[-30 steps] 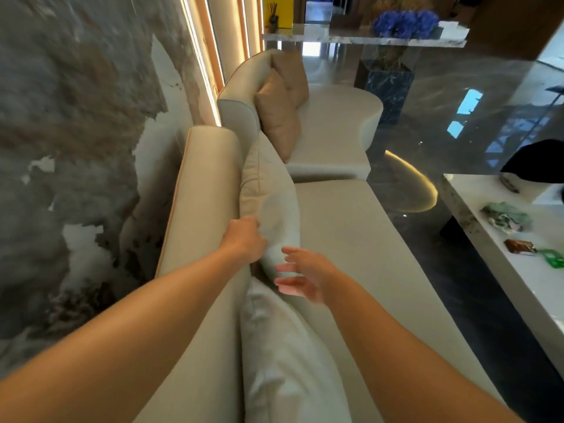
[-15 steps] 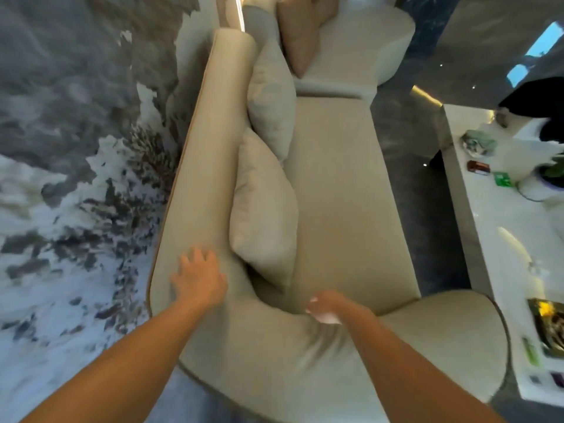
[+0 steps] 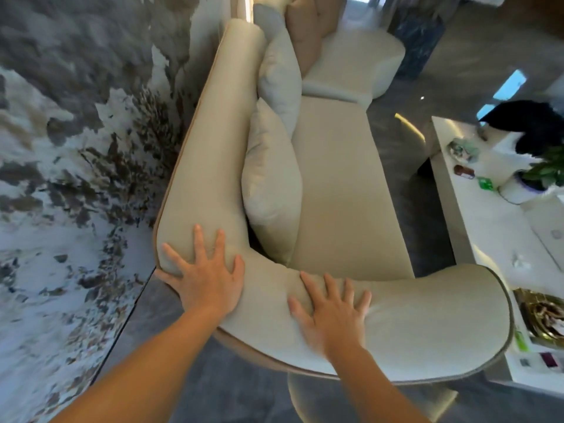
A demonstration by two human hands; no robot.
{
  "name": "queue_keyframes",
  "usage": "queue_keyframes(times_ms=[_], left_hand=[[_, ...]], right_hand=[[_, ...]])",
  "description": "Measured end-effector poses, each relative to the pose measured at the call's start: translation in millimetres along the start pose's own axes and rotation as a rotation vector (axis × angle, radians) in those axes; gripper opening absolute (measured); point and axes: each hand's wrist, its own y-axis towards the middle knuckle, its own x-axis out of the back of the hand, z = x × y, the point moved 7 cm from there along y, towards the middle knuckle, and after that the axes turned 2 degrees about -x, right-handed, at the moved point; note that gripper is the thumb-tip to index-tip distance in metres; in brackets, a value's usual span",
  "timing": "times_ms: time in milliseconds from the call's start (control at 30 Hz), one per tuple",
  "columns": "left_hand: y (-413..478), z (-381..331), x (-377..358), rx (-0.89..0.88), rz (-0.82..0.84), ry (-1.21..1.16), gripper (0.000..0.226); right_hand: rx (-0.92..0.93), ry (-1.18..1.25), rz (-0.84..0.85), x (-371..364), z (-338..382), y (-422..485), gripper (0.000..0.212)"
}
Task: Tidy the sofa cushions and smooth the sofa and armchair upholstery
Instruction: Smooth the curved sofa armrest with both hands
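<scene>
Left hand [image 3: 206, 277]: flat and open on the sofa [image 3: 341, 184] arm, at the corner by the wall, gripping nothing
Right hand [image 3: 331, 314]: flat and open too, just beside it
Arm runs: long way to the right; right hand is nearer
Cushions [image 3: 271, 178]: leaning on the back
Writing: none I can read

My right hand [image 3: 331, 314] blurs along its outer edge where it lies spread on the sofa [image 3: 341, 184] arm. Both my forearms run out of frame at the bottom. The near cushion [image 3: 271, 181] hides the seam where seat meets backrest, and the far cushion [image 3: 282, 74] tucks partly behind it. The brown cushion [image 3: 305, 29] and armchair [image 3: 354, 62] are cropped at the top. Small items on the white table [image 3: 488, 227] are too indistinct for me to identify.
</scene>
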Motion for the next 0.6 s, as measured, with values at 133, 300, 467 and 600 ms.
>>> queue_keyframes(times_ms=[133, 300, 467, 600], left_hand=[[1.4, 0.3, -2.3, -0.002, -0.049, 0.006, 0.070], [3.5, 1.5, -3.3, -0.014, -0.074, -0.003, 0.073], [13.9, 2.5, -2.6, -0.023, -0.070, -0.011, 0.075], [32.1, 6.8, 2.0, -0.045, -0.078, -0.008, 0.076]], right_hand=[[-0.018, -0.006, -0.080, 1.0, 0.4, 1.7, 0.078], [-0.076, -0.005, -0.104, 2.3, 5.8, 0.9, 0.076], [-0.105, 0.005, -0.133, 3.8, 11.0, 3.8, 0.074], [-0.108, 0.038, -0.130, 9.6, 27.0, 15.0, 0.075]])
